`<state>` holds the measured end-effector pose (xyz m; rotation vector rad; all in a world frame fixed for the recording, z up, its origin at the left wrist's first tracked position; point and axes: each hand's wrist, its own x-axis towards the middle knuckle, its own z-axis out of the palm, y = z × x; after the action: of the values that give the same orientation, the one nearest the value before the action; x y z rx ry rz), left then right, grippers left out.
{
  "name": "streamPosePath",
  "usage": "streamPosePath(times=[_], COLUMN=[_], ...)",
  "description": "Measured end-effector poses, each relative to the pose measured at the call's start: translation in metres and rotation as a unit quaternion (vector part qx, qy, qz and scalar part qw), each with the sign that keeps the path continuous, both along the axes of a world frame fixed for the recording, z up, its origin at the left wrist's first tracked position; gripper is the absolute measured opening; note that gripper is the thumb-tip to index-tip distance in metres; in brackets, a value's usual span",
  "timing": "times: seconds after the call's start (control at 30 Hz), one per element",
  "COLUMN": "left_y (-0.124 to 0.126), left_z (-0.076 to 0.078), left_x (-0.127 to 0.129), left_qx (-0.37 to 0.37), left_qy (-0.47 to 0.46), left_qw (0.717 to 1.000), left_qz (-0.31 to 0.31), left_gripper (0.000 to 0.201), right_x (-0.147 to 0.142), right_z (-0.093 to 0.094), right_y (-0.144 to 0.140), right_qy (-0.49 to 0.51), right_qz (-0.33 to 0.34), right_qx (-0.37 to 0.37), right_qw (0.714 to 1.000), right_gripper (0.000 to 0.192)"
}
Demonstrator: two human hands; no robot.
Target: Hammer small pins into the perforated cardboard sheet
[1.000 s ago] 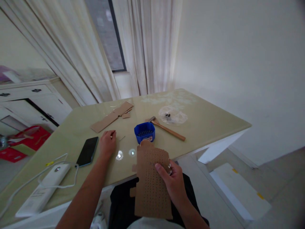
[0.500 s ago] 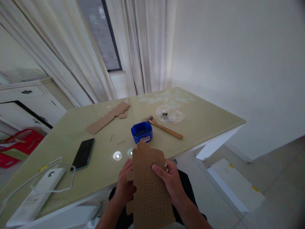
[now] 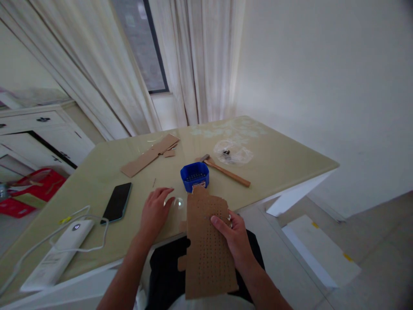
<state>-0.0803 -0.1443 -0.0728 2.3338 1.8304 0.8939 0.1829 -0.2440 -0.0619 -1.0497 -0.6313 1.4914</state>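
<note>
Head view: perforated cardboard (image 3: 208, 249) in right hand (image 3: 237, 241).

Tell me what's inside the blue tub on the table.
The blue tub shows rows of small dark dots, too small to identify. The perforated cardboard hides its lower front.

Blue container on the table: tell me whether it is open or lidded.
Open. The blue container stands upright with no lid; its dark, dotted inside shows from above.

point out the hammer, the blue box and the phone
hammer (image 3: 229, 172), head view, middle of its wooden handle
blue box (image 3: 194, 176), head view, front wall
phone (image 3: 118, 202), head view, middle of its dark screen
</note>
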Motion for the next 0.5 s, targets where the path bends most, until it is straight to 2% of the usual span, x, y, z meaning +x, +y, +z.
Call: streamPosePath(times=[0.1,0.23,0.37,0.5], left_y=[0.042,0.08,0.082,0.067], left_z=[0.005,-0.001,-0.012,-0.018], left_x=[-0.018,-0.029,-0.03,-0.028], left_qx=[-0.025,-0.06,-0.054,-0.041], left_qy=[0.04,0.07,0.065,0.054], left_qw=[0.998,0.993,0.992,0.996], left_qz=[0.033,0.071,0.093,0.049], left_gripper=[0.029,0.026,0.036,0.037], right_x=[0.002,0.0,-0.002,-0.004], right_z=[0.0,-0.003,-0.003,0.0], right_y=[0.0,-0.001,-0.003,-0.005], right_qy=[-0.002,-0.013,-0.031,-0.021], right_qz=[-0.004,-0.007,-0.006,0.0], right_qx=[0.005,0.006,0.008,-0.002], right_qw=[1.0,1.0,0.999,1.0], right_gripper=[0.058,0.057,0.057,0.057])
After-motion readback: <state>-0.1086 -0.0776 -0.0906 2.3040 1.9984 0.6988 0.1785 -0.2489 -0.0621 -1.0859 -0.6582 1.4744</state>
